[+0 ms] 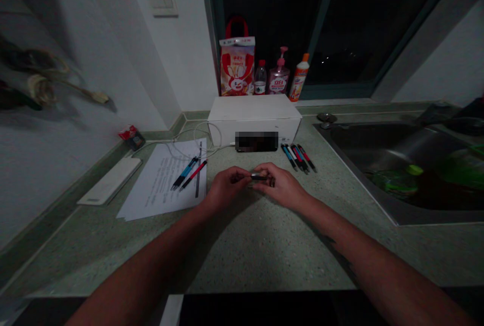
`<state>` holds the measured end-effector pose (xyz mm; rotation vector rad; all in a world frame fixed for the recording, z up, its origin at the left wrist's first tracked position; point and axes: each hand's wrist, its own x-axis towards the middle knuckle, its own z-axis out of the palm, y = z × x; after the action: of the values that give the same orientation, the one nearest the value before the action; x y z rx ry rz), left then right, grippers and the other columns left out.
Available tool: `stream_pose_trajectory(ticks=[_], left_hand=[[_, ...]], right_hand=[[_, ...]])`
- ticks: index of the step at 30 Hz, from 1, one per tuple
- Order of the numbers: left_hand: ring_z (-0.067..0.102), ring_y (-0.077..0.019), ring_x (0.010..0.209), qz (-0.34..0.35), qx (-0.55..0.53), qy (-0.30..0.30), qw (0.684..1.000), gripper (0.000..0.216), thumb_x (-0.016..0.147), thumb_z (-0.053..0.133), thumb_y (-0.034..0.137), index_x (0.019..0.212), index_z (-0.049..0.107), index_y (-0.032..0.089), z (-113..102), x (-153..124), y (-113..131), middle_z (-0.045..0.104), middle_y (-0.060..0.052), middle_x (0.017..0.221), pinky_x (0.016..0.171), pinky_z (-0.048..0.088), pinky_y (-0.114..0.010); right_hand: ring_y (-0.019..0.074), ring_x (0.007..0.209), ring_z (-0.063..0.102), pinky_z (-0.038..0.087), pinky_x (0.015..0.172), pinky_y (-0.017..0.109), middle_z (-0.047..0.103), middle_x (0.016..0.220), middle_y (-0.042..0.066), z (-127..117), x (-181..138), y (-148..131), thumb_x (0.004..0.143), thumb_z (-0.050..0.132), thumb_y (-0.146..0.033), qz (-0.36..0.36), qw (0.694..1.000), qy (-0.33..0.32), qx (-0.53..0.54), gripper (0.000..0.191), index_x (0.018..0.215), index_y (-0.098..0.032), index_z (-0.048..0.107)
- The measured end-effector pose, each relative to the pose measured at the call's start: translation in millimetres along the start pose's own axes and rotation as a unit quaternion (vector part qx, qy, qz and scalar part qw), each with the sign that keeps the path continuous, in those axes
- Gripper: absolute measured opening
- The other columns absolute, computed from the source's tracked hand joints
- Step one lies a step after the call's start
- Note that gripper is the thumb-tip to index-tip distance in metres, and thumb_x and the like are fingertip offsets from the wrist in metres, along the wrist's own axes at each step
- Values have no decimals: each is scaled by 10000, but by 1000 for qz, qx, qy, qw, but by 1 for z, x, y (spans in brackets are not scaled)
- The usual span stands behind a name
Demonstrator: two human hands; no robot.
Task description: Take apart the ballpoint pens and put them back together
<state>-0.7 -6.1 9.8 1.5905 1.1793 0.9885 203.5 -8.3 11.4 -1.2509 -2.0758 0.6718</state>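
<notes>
Above the middle of the counter, both hands meet around a dark pen (259,177) with a light, shiny part. Fingers hide much of it. My left hand (229,183) is closed, pinching its left end with thumb and fingertips. My right hand (280,183) is closed round the other end, fingers curled. To the left, a blue pen (185,172) and a red pen (193,175) lie on printed sheets (159,174). Several blue, black and red pens (298,158) lie side by side beyond my right hand.
A phone (257,142) leans against a white box (255,111), with a white cable running left. On the left are a white power bank (110,180) and a small red-black packet (131,137). The sink (363,174) is at right; bottles (279,76) stand behind the box.
</notes>
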Motion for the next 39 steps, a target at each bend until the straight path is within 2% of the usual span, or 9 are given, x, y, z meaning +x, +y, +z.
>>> stream_pose_trajectory(ticks=[4, 11, 14, 16, 22, 25, 28, 36, 39], left_hand=[[647, -152, 690, 2, -9, 0, 1000, 141, 789, 697, 298, 845, 700, 169, 0, 0, 0, 719, -34, 759, 642, 508, -271], [636, -150, 670, -4, -3, 1, 1000, 156, 798, 689, 310, 860, 706, 168, 0, 0, 0, 717, -30, 748, 626, 496, -266], [627, -146, 656, -4, -2, 2, 1000, 168, 784, 702, 320, 856, 712, 168, -1, 0, 0, 709, -22, 733, 625, 492, -262], [617, -141, 638, -7, 0, 4, 1000, 152, 781, 701, 308, 841, 714, 169, -2, 0, 1, 700, -15, 708, 620, 490, -258], [590, -127, 605, -6, 19, 9, 1000, 111, 796, 695, 272, 810, 720, 165, -2, 0, 6, 672, -2, 660, 606, 482, -248], [587, -122, 600, -15, 37, 5, 999, 109, 804, 693, 266, 816, 723, 161, -3, 1, 5, 675, -1, 667, 605, 477, -246], [622, -138, 659, -11, 72, -12, 997, 95, 821, 673, 240, 846, 727, 166, -4, 1, 1, 710, -14, 731, 651, 488, -260], [631, -214, 884, 150, 331, -159, 918, 96, 795, 711, 184, 869, 768, 209, -1, -8, 3, 715, -46, 877, 797, 468, -316], [629, -207, 873, 143, 338, -133, 921, 95, 806, 706, 199, 889, 750, 193, -5, -5, 1, 704, -45, 878, 781, 473, -306]], right_hand=[[163, 720, 612, 420, 665, 282, 688, 816, 13, -1, 0, 0, 930, 599, -295, -12, 1000, 4, -8, 89, 943, -216, 640], [157, 698, 612, 421, 650, 273, 698, 874, 11, -2, 0, 1, 847, 718, -307, 4, 1000, 15, -13, 263, 1079, -220, 630], [164, 719, 617, 416, 667, 278, 696, 815, 10, -3, 0, -1, 926, 619, -299, -5, 1000, 4, -26, 91, 939, -214, 650], [168, 743, 629, 417, 690, 285, 698, 800, 18, -4, 0, -1, 979, 534, -306, -10, 999, -6, -30, 188, 882, -214, 666], [158, 713, 609, 402, 654, 265, 696, 843, 6, -2, -1, 0, 846, 723, -280, 6, 999, 13, -30, 194, 1013, -213, 650], [160, 740, 610, 389, 663, 265, 692, 821, 10, -2, -1, -1, 940, 604, -297, -4, 999, -4, -36, 104, 935, -209, 658], [165, 745, 601, 368, 656, 271, 676, 796, 27, -4, 1, -2, 1004, 488, -345, -9, 996, -20, -81, 289, 826, -200, 662], [144, 754, 589, 350, 653, 256, 648, 874, 10, -7, 0, 6, 861, 646, -256, 16, 982, -50, -182, 57, 850, -212, 680], [146, 758, 588, 345, 656, 255, 644, 866, 13, -6, 0, 8, 853, 622, -223, 13, 973, -67, -219, 61, 838, -214, 680]])
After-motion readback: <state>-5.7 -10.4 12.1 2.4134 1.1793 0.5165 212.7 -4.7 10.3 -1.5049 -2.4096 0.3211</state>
